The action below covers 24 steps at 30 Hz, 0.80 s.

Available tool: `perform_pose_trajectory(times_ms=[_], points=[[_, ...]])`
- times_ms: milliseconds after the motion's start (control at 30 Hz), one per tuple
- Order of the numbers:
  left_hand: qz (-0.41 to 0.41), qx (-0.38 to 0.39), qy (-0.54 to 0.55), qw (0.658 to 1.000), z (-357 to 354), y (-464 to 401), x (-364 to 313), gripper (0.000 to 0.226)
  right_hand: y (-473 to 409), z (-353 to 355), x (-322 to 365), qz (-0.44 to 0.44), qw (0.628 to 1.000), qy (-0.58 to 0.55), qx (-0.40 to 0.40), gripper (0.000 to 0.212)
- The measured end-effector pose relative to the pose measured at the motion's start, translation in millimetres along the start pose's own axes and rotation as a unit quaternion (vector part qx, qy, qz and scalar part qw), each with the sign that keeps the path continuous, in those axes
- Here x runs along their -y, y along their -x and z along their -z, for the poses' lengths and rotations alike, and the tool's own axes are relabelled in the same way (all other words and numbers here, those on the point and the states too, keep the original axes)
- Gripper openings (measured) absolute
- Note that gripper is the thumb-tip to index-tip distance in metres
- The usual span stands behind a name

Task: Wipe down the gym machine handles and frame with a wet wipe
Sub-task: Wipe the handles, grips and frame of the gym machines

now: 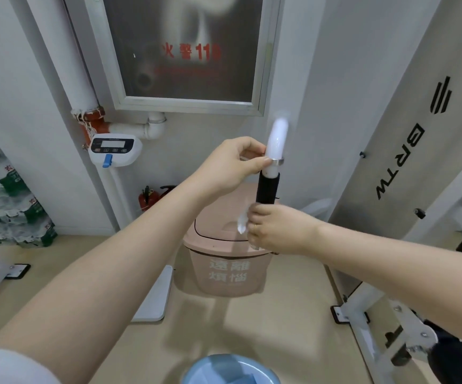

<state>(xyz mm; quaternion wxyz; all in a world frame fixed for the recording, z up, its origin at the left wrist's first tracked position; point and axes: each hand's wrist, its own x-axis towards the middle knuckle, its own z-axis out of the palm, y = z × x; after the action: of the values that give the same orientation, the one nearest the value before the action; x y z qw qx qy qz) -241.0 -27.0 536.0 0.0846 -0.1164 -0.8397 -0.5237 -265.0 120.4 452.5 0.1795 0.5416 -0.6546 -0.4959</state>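
Nearest, at the bottom edge, a blue bin is sitting on the beige floor, probably kept close for used wipes. Just above it, both forearms are reaching forward to the machine handle, a white bar with a black foam grip that is standing nearly upright in mid-air.

The right hand is curling its fingers around the lower end of the black grip with the wet wipe trapped under them, a loose white tail hanging out to the left. Holding it that way is letting the wipe wrap the grip, so sliding or twisting should clean all round.

The left hand is pinching the bar just above the grip, thumb and fingertips at the metal ring, seemingly steadying the handle so it is not swinging away under the wiping. The white upper part is showing blurred.

Behind the hands a pink lidded bin is standing on the floor. To the right, the machine's grey frame panel is rising, well apart from the wipe and, by my judgement, waiting its turn. Farthest back, a glazed fire cabinet is hanging on the wall.
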Motion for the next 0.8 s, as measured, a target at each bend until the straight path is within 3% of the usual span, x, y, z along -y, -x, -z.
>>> perform_pose_trajectory(times_ms=[133,200,367,500,600,700,800], points=[[-0.003,0.008,0.005,1.000,-4,-3,0,0.017,22,2,-33,-0.084,0.991,0.050,-0.096,0.044],[-0.001,0.014,0.019,1.000,-6,-4,0,0.015,29,-1,-34,-0.123,0.982,0.080,-0.118,0.046],[-0.001,0.022,0.038,0.999,-9,-4,2,0.019,16,-6,4,-0.067,0.994,0.089,-0.006,0.027],[0.003,0.032,0.039,0.999,-11,-5,1,0.019,13,-5,15,-0.002,0.993,0.075,0.088,0.024],[0.011,0.045,0.051,0.998,-14,-7,0,0.018,23,9,-14,-0.078,0.997,0.021,-0.011,0.028],[0.022,0.051,0.048,0.997,-14,-9,-3,0.019,39,12,-39,-0.150,0.982,0.055,-0.097,0.040],[0.017,0.057,0.025,0.998,-12,-11,-4,0.020,32,15,-30,-0.129,0.988,0.069,-0.055,0.024]])
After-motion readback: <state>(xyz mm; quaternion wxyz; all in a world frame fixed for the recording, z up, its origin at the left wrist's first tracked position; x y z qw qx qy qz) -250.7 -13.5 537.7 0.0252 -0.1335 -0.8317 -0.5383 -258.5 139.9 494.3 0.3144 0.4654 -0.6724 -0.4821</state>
